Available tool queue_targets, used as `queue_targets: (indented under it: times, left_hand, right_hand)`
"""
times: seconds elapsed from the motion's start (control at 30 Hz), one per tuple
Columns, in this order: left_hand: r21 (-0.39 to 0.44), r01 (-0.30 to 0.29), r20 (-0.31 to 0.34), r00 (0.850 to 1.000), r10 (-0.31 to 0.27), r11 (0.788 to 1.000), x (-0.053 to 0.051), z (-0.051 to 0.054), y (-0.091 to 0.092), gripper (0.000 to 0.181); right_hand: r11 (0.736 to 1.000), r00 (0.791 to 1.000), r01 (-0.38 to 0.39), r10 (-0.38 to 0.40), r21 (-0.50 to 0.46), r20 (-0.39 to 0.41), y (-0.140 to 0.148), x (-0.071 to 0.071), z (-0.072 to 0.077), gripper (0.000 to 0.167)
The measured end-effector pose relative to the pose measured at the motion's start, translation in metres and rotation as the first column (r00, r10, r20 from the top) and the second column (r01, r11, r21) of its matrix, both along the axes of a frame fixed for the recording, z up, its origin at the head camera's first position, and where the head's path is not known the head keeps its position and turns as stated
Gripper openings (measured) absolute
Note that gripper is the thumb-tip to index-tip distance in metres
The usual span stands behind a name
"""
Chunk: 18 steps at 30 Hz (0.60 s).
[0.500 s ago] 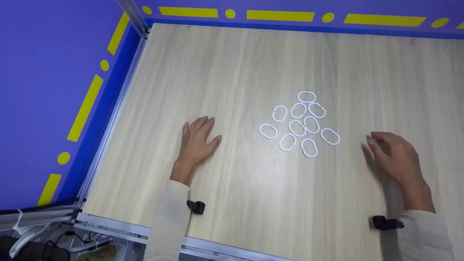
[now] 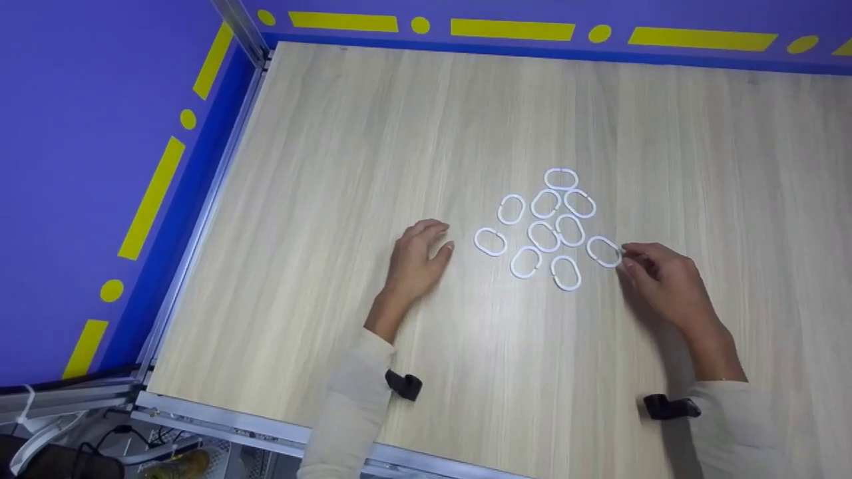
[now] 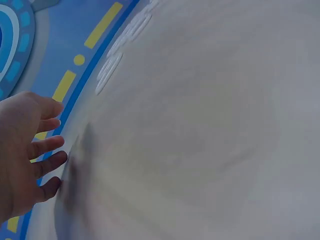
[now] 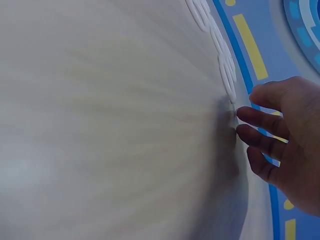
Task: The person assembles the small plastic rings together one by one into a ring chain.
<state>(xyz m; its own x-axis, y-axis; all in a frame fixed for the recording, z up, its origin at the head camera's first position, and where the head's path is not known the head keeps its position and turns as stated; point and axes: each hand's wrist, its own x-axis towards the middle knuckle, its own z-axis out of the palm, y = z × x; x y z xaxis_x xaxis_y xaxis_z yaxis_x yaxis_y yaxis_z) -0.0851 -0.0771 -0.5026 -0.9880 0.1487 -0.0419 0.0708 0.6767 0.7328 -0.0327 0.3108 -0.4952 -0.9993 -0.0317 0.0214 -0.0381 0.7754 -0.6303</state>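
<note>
Several white plastic oval rings, each with a small split, lie flat in a loose cluster; the rightmost oval ring (image 2: 590, 250) is at the fingertips of my right hand (image 2: 669, 279). Its thumb and fingers are slightly apart, and whether they touch the ring is unclear. In the right wrist view, the same hand (image 4: 295, 130) has its thumb spread from the fingers, beside the line of rings (image 4: 227, 80). My left hand (image 2: 416, 263) hovers left of the cluster with relaxed fingers, holding nothing. Its nearest neighbour is the leftmost oval ring (image 2: 477, 242).
The rings lie on a light wood-grain table (image 2: 466, 372). Blue panels with yellow marks, such as the left panel (image 2: 100, 166), rise along its left and far sides. A metal rail (image 2: 219, 416) edges the near side, with cables (image 2: 133, 432) below it at left.
My right hand has moved left to the rightmost ring. The left hand has moved right, closer to the cluster. The rings have stayed in place.
</note>
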Motion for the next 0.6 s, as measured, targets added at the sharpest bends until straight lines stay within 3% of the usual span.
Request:
queue_targets:
  times: [0.3,0.6]
  left_hand:
    - [-0.055,0.006,0.023,1.000,-0.005,0.998,0.000,-0.003,0.034,0.044]
    - [-0.123,-0.037,-0.015,0.999,0.035,0.992,-0.001,-0.008,0.056,0.060]
  right_hand:
    - [1.000,1.000,0.013,-0.013,-0.014,-0.011,-0.013,-0.011,-0.004,0.028]
    - [0.999,0.999,0.041,-0.041,-0.008,0.025,-0.015,-0.016,-0.007,0.031]
